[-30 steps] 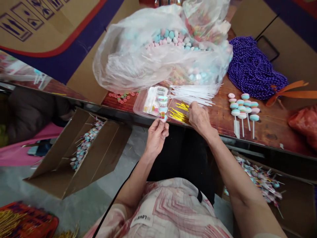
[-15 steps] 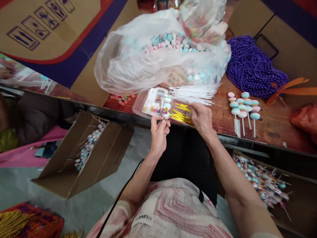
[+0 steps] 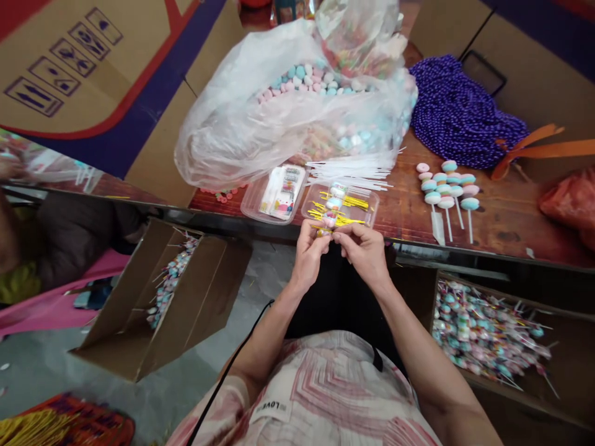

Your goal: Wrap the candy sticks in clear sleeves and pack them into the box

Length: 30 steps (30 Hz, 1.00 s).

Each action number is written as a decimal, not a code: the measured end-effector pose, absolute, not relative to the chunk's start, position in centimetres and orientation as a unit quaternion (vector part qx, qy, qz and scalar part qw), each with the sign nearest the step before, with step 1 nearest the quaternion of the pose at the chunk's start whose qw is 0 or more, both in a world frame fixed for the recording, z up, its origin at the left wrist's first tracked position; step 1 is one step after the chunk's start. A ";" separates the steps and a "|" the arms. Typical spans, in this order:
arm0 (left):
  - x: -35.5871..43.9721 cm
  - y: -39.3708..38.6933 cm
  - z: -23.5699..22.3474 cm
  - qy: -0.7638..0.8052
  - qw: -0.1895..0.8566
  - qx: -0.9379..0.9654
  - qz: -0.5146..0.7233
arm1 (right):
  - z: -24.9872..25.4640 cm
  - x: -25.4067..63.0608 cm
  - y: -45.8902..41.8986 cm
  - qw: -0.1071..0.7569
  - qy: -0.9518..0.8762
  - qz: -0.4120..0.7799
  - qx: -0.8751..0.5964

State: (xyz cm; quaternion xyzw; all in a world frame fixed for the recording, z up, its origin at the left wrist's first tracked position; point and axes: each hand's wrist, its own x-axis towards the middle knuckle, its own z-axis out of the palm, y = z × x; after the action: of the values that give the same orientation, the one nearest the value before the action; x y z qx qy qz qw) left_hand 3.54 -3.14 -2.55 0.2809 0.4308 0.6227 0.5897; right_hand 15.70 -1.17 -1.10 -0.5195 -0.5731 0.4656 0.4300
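My left hand (image 3: 310,254) is closed on the gathered lower end of a wrapped marshmallow lollipop (image 3: 331,210), its pastel candies upright in clear film above the fingers. My right hand (image 3: 366,253) meets it at that same end, thumb and finger pinched. A thin gold twist tie (image 3: 320,227) crosses the neck of the wrapper between the hands. Just behind is a clear plastic tray (image 3: 373,210) with more gold ties. To its left, another clear tray (image 3: 249,209) holds printed wrappers (image 3: 281,192). White sticks (image 3: 353,173) lie behind the trays.
A large plastic bag (image 3: 218,133) of candies fills the back. At right lie unwrapped lollipops (image 3: 446,186) and purple cord (image 3: 465,114). Open cartons of finished lollipops stand below, left (image 3: 199,310) and right (image 3: 571,347). Another person's leg (image 3: 69,229) shows at far left.
My right hand has left the gold ties in the tray and come to my left hand at the lollipop's lower end. The lollipop has shifted right, and the view has moved slightly.
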 end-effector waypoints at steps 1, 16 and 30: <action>3.7 -3.3 -2.7 0.434 0.581 0.299 0.620 | -1.0 15.9 -1.2 0.432 -0.549 0.491 -0.521; 5.4 -4.1 -1.0 0.394 0.709 0.253 0.528 | -2.2 17.4 -4.8 0.512 -0.433 0.589 -0.451; 7.7 -6.5 -0.7 0.447 0.641 0.352 0.515 | -0.4 20.8 -6.0 0.458 -0.662 0.353 -0.476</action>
State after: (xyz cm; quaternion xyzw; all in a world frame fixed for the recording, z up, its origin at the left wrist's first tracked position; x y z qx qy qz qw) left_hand 7.69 -6.47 -0.73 0.3515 0.4475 0.5149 0.6412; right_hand 20.78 -5.98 -0.35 -0.4763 -0.6625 0.3526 0.4582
